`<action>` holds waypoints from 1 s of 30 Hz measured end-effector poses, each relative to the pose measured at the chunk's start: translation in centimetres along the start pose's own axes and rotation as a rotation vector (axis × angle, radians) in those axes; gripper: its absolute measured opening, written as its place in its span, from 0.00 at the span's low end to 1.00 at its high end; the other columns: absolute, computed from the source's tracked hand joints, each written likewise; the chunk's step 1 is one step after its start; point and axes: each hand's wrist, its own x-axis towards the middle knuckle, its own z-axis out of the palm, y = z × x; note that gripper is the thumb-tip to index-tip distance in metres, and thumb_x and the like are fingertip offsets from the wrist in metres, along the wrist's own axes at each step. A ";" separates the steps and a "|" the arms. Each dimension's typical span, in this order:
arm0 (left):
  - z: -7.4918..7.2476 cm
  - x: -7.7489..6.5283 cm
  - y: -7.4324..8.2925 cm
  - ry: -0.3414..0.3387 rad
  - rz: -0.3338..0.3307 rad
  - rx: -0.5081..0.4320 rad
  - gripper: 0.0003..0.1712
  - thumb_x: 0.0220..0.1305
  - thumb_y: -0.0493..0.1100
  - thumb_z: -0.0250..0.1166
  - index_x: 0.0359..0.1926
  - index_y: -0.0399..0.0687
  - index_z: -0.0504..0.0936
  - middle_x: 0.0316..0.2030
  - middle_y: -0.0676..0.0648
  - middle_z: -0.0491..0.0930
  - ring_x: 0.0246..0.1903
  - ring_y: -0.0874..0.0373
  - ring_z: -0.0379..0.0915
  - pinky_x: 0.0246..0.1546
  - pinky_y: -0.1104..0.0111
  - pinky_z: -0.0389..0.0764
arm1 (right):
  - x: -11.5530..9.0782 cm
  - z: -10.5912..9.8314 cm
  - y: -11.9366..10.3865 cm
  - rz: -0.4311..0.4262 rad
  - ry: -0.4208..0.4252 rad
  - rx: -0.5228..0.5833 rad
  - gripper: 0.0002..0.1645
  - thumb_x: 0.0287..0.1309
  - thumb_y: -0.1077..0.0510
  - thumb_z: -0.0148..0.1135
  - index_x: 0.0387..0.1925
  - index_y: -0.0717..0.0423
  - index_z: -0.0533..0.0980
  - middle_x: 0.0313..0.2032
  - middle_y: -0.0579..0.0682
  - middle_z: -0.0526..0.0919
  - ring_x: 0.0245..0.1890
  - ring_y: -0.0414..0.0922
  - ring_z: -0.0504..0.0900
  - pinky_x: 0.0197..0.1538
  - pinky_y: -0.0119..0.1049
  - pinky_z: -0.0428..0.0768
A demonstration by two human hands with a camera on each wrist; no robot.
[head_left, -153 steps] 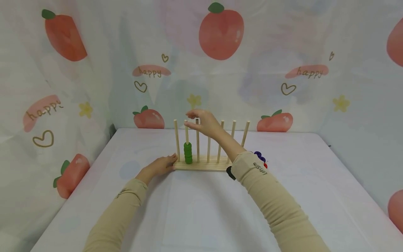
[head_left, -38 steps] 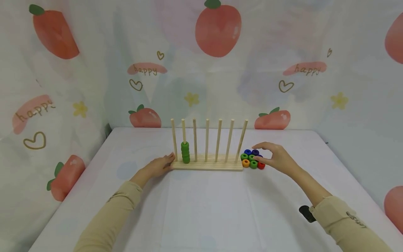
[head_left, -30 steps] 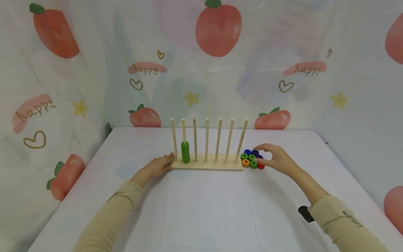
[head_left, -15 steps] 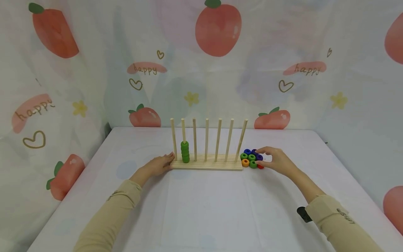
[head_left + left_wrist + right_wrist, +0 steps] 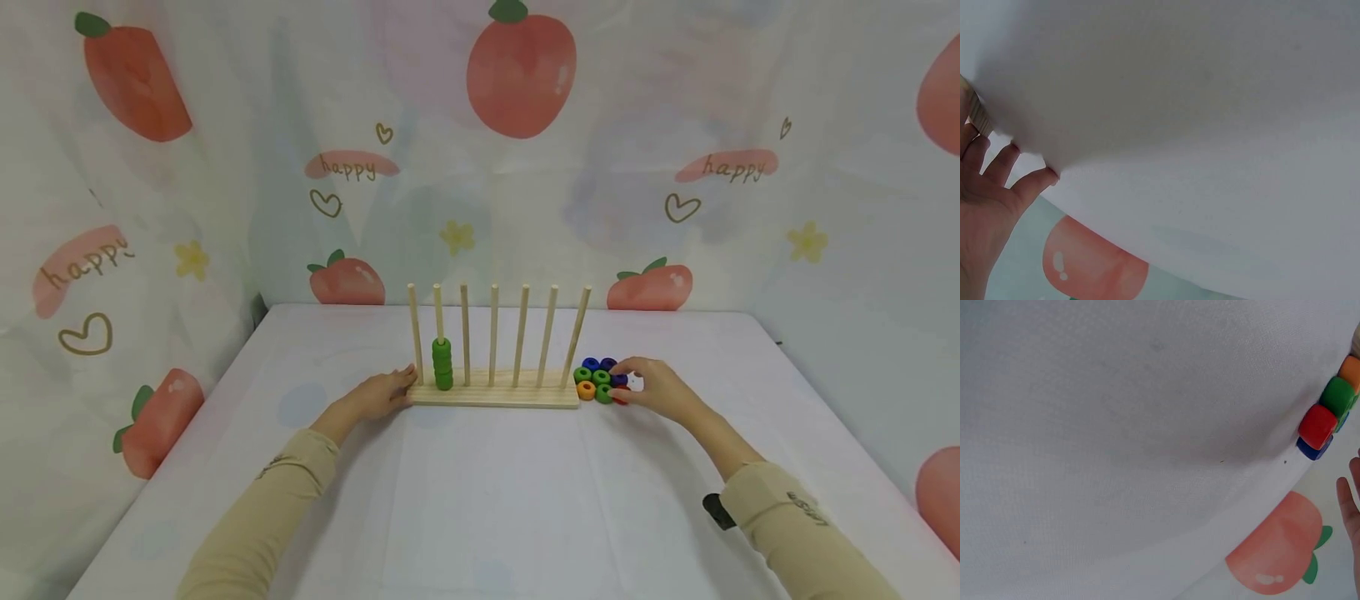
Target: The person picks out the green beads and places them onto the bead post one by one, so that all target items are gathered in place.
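Note:
My left hand (image 5: 377, 393) rests against the left end of a wooden peg stand (image 5: 495, 398), its fingers spread in the left wrist view. Several green beads (image 5: 442, 365) are stacked on the second peg from the left. Off the stand's right end lies a cluster of loose beads: an orange bead (image 5: 586, 390), a blue bead (image 5: 590, 364), a red bead (image 5: 1318, 427), and several green and purple ones. My right hand (image 5: 660, 392) is at the cluster's right side, thumb by the red bead and fingertips by the purple ones. A gap shows between thumb and fingers; contact is unclear.
Other upright pegs (image 5: 492, 333) rise from the stand with bare wood showing. A white cloth covers the table (image 5: 495, 500), and a printed curtain (image 5: 525, 225) stands behind it. A black object (image 5: 718, 511) shows at the right sleeve.
Since the oldest frame, my right hand has moved from above the pegs to the loose beads. Lately it has lowered slightly, its thumb dropping toward the red bead. The left hand stays put.

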 end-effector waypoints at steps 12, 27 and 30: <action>-0.4 -0.2 0.3 0.021 -0.001 -0.005 0.33 0.67 0.43 0.57 0.66 0.28 0.58 0.66 0.31 0.59 0.62 0.31 0.61 0.61 0.46 0.66 | 0.8 0.9 0.2 0.013 -0.066 -0.050 0.16 0.51 0.62 0.69 0.39 0.70 0.79 0.36 0.60 0.83 0.39 0.55 0.80 0.48 0.53 0.79; -0.4 -0.2 0.4 0.002 -0.011 0.001 0.32 0.67 0.43 0.58 0.66 0.29 0.61 0.66 0.32 0.60 0.62 0.31 0.61 0.62 0.47 0.66 | 1.6 1.6 0.0 0.106 -0.115 -0.087 0.14 0.52 0.62 0.68 0.37 0.69 0.79 0.33 0.58 0.82 0.36 0.50 0.78 0.46 0.50 0.80; -0.4 -0.2 0.4 0.007 -0.004 0.003 0.32 0.66 0.43 0.58 0.65 0.29 0.61 0.66 0.32 0.60 0.61 0.30 0.61 0.61 0.46 0.66 | 1.8 1.7 -0.1 0.113 -0.121 -0.119 0.15 0.51 0.61 0.69 0.37 0.70 0.79 0.32 0.58 0.82 0.35 0.50 0.77 0.46 0.50 0.80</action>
